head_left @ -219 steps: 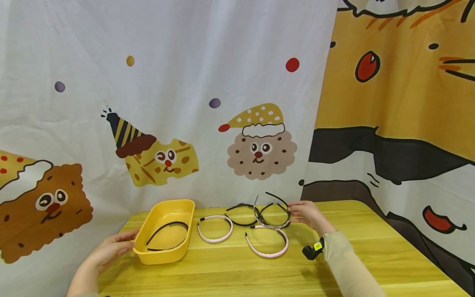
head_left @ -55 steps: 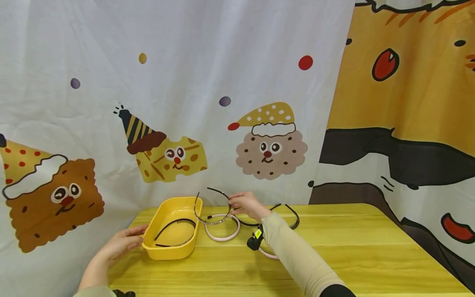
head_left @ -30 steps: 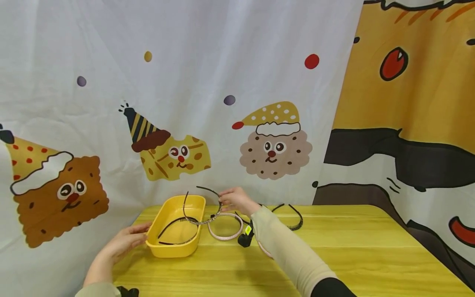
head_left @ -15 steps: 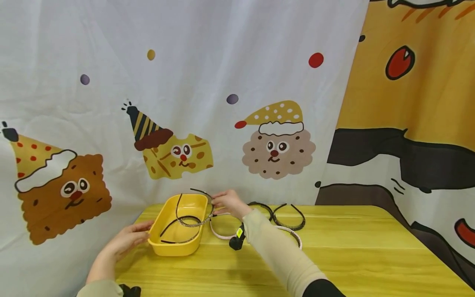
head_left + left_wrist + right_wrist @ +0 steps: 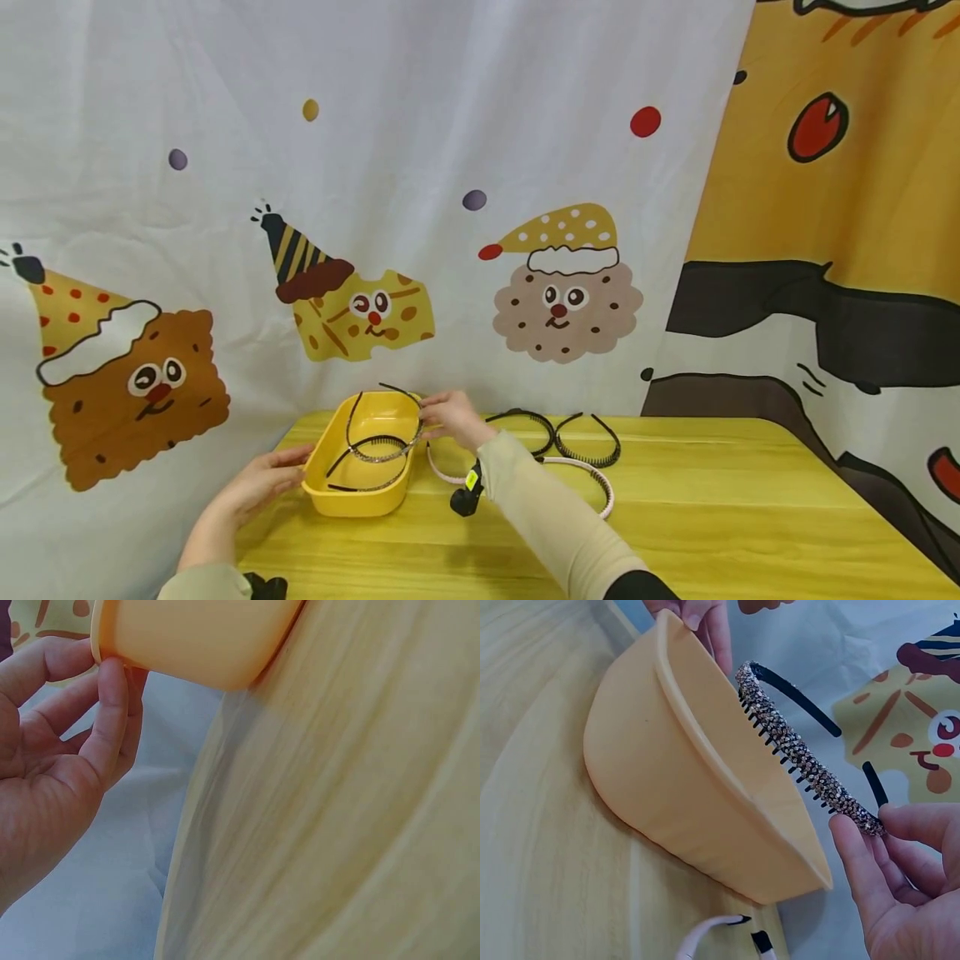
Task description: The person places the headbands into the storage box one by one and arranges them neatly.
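Observation:
My right hand (image 5: 453,417) pinches a glittery toothed headband (image 5: 802,761) by its side between thumb and fingers. That headband is over the yellow plastic basin (image 5: 652,742), its teeth turned toward the basin in the right wrist view. At the basin's near left corner my left hand (image 5: 262,485) holds the rim, thumb and fingertips pinching it in the left wrist view (image 5: 67,727). Inside the basin lies a black toothed headband (image 5: 382,439) with a glittery lower part.
Right of the basin, a pink headband (image 5: 447,477) is partly hidden by my right hand and wrist camera. Another pink headband (image 5: 609,493) and two black toothed headbands (image 5: 551,431) (image 5: 617,450) lie on the yellow wood-grain table (image 5: 712,517). A printed curtain (image 5: 465,100) hangs behind.
My right hand has carried the glittery headband from the group at the right leftward to over the basin. My left hand stays at the basin's rim. The view has shifted slightly.

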The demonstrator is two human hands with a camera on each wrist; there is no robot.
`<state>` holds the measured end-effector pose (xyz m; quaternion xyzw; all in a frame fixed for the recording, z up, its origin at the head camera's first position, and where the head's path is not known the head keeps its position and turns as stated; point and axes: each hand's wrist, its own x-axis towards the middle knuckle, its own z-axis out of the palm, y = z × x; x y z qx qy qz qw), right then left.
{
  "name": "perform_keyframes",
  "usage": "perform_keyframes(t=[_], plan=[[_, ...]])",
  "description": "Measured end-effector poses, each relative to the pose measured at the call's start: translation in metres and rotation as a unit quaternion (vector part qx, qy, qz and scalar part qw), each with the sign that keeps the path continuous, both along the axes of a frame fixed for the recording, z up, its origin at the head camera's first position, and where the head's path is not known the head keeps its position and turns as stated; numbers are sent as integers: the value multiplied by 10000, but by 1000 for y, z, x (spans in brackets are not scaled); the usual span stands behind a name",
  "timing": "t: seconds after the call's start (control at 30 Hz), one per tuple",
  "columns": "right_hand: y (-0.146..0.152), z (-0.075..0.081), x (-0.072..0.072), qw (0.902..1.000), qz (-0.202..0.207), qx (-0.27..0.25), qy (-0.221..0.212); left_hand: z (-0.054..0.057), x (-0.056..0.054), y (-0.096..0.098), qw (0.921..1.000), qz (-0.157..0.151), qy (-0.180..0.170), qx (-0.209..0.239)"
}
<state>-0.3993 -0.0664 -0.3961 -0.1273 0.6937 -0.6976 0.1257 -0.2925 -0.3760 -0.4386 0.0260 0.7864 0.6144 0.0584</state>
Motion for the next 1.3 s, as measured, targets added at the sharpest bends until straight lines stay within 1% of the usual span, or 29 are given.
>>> perform_keyframes(t=[0.13,0.33,0.43,0.6,0.83,0.97,1.17,1.3], plan=[[-6,-2,3,9999,-36,-93,-31,1,0,0,9999,-86,92,37],[-14,-1,10,9998,-153,-54,76,0,0,-1,9996,-214,153,100],[-18,-3,11,9997,-214,-81,66,0,1,-1,9998,-141,104,91],[-23,-8,9,9997,-210,-107,61,2,1,1,9999,-66,96,64],[-28,-8,11,9996,-230,56,146,3,2,3,9999,-48,132,27],[-31,-8,12,9994,-295,165,121,3,1,2,10000,-35,65,32],[-35,-10,14,9992,-369,155,-10,3,1,2,9999,-132,51,-30],[-37,-11,15,9989,-432,203,19,3,2,2,10000,-34,70,-53]])
